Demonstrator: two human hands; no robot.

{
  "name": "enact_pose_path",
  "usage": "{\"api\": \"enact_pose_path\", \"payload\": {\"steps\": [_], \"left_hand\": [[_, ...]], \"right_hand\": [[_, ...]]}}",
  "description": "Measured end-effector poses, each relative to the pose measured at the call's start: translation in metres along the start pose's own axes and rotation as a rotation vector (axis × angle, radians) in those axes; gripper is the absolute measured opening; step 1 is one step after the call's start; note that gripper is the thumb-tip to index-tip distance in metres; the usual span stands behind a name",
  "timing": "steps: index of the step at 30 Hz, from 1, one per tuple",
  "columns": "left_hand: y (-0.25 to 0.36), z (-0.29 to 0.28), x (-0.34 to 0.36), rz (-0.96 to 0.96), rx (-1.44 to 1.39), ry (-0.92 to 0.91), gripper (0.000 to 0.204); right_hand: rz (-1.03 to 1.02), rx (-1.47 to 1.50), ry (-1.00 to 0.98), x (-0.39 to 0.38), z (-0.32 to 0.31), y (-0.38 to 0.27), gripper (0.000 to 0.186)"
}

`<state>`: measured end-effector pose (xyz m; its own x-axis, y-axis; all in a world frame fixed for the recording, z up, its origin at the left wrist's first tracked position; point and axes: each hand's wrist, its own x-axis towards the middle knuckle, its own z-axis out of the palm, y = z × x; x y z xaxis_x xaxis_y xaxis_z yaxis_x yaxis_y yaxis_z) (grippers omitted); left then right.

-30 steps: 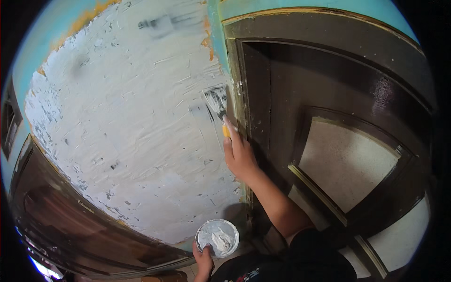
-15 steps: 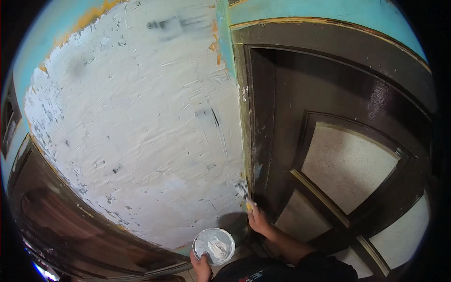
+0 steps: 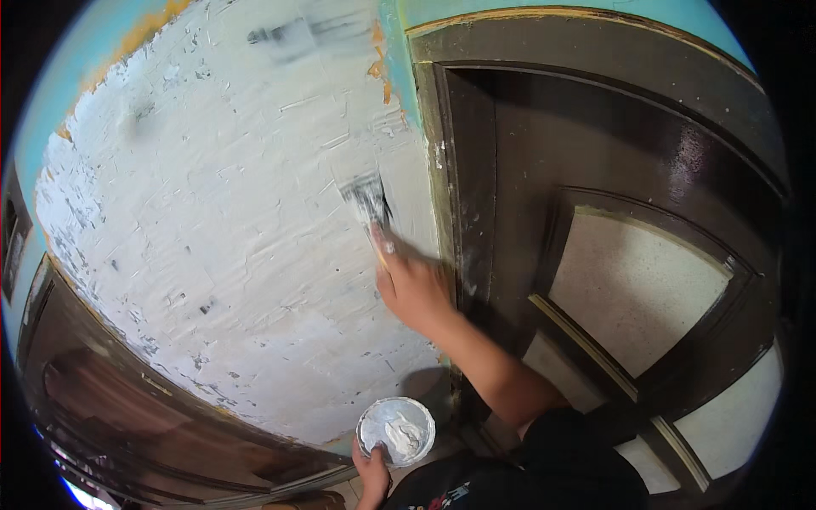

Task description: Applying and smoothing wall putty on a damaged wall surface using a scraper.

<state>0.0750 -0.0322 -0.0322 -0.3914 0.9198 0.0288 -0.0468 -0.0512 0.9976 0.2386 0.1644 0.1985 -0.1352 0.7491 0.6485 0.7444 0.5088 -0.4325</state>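
My right hand [image 3: 414,287] is closed round the handle of a putty knife [image 3: 367,197], its wide, white-smeared blade against the wall [image 3: 246,221]. White, ridged filler covers much of that wall, with a few dark patches showing through. The blade lies beside one narrow dark mark, left of the door frame. Low in front of me, my left hand [image 3: 372,473] grips a round white tub [image 3: 365,418] by its near left rim, thumb over the edge. Inside the tub sits a lump of white filler [image 3: 404,435].
A dark brown door [image 3: 586,136] with pale panels stands at the right, set in a brown frame [image 3: 440,170]. Turquoise paint [image 3: 59,127] with orange-brown flaking borders the filler. A dark wooden piece [image 3: 127,399] curves along the lower left. Floor tiles show near the bottom.
My right hand has moved the putty knife up and left, from low beside the door frame to the middle of the wall. The tub has shifted slightly up and right in view.
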Motion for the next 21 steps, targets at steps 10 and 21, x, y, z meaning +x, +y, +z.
{"api": "enact_pose_path", "payload": {"steps": [10,21], "left_hand": [[-0.023,-0.029,0.007,-0.004,-0.022,0.041,0.040],[-0.007,-0.010,0.020,-0.030,-0.133,-0.074,0.037]], "right_hand": [[-0.081,0.313,-0.037,-0.209,0.105,0.104,0.054],[-0.082,0.048,0.107,0.007,-0.013,0.029,0.050]]}}
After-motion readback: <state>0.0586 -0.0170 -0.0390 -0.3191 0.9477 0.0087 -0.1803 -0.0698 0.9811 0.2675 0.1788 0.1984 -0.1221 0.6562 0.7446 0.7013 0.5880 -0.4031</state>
